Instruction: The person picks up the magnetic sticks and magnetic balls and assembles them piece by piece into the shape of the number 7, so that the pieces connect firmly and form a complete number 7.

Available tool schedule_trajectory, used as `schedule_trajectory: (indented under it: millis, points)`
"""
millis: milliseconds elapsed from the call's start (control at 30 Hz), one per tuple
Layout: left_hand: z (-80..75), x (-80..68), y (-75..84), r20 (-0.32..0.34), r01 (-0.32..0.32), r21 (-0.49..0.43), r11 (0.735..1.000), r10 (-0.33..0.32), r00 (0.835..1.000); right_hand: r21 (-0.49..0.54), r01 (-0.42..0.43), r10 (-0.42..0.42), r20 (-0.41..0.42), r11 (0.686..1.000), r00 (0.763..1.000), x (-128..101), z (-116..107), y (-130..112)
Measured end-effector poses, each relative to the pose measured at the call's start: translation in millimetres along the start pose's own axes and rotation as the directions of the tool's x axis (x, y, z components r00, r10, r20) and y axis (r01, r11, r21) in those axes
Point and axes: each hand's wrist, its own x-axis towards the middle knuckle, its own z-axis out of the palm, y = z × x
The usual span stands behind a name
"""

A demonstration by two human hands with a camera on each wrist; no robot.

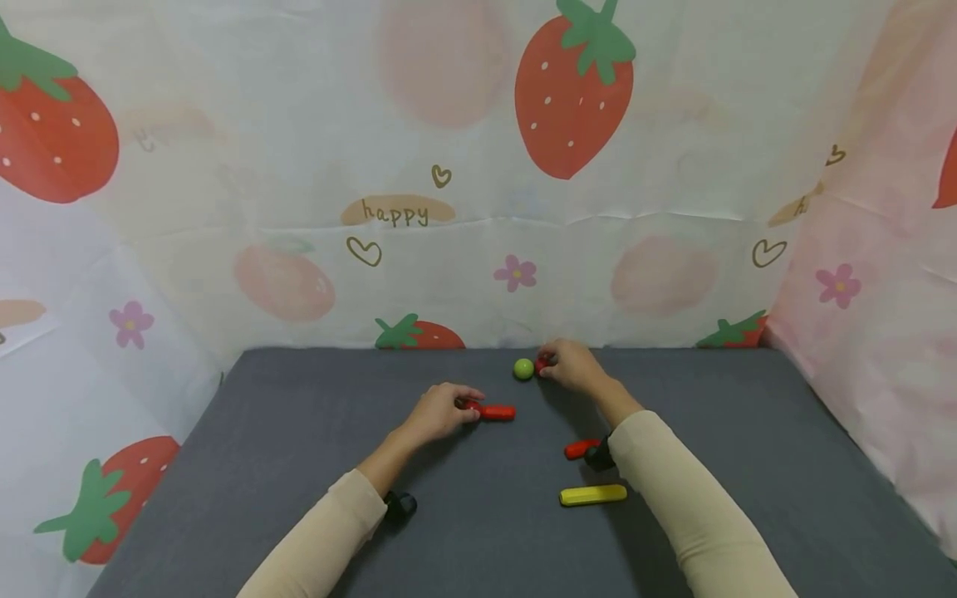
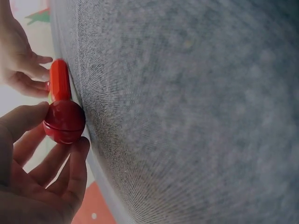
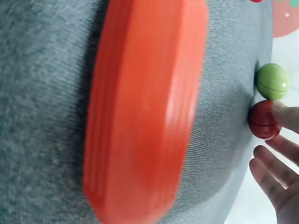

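Head view, starting left: a cream sleeve [image 1: 321, 531] runs up to my left hand [image 1: 441, 411], and its thumb and fingertips are bent round a glossy red ball with a seam [image 2: 64, 121]. Just to the right of that ball comes a bright red faceted stick [image 1: 498, 412], lying flat on the dark grey cloth [image 1: 478, 540]; whether ball and stick touch, I cannot tell. Next along, up by the cloth's far edge, it's a light green seamed ball [image 1: 523, 369]. Right beside it sits a second glossy red ball [image 3: 261, 119], and my right hand [image 1: 571, 365] has that one between thumb and index finger, the other fingers loosely bent and spread apart. Nearer me, partly hidden by the black wrist camera [image 1: 601, 457], a second red faceted stick [image 1: 580, 449] rests on the cloth. Nearer still, a shade further right, lies a long yellow stick [image 1: 593, 496].
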Motion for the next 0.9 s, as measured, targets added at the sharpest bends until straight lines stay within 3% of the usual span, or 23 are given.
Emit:
schedule_trajectory:
  millis: [300,533,900]
  points:
    - [-2.7,-0.6,-0.8,0.007,0.037,-0.007,0.999,-0.037,0.999,-0.030,-0.027,0.027,0.000,0.999,1.000,-2,3,-3]
    - [-3.9,-0.9,-6.3,0.019,0.045,-0.014,0.999,-0.045,0.999,0.057,-0.064,0.063,0.007,0.996,0.998,-3,2,-3]
    - [-3.5,1.0,-6.9,0.032,0.069,-0.034,0.997,-0.068,0.997,0.169,-0.023,0.022,0.008,0.985,1.000,-20,-3,-14]
